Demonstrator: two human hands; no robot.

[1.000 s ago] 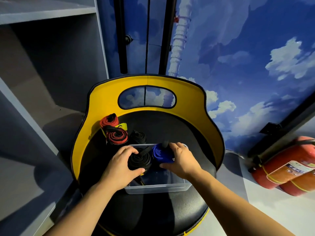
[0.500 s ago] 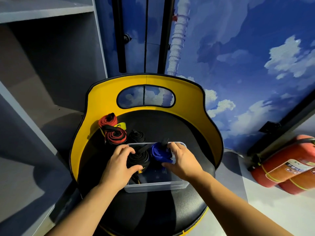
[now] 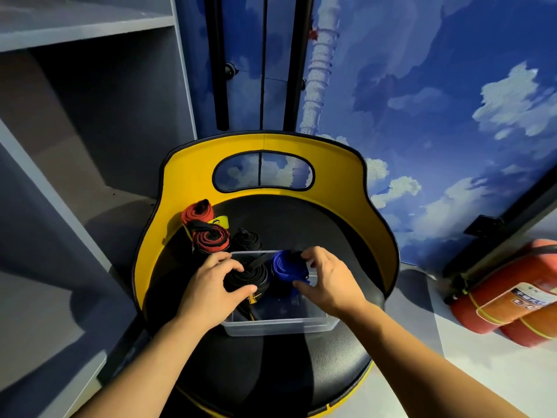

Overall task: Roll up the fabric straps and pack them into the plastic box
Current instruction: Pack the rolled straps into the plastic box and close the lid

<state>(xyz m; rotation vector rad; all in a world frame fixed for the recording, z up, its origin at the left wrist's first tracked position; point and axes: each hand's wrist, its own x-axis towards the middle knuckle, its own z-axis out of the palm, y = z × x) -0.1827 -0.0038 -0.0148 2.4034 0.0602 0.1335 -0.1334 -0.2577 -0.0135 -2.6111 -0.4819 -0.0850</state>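
Observation:
A clear plastic box (image 3: 280,325) stands on the black seat of a chair. My left hand (image 3: 208,292) grips a rolled black strap (image 3: 247,277) over the box's left half. My right hand (image 3: 330,283) holds a rolled blue strap (image 3: 284,267) over the right half. Behind the box, on the seat, lie two red-and-black rolls, one (image 3: 211,239) nearer and one (image 3: 196,213) farther back, and a small black roll (image 3: 247,240).
The chair has a yellow backrest (image 3: 187,188) curving round the seat. Grey shelving (image 3: 60,146) stands at the left. Red fire extinguishers (image 3: 512,300) lie on the floor at the right, under a sky-painted wall.
Both hands have sunk slightly lower into the box with their rolls. The right hand's fingers have loosened a little around the blue roll.

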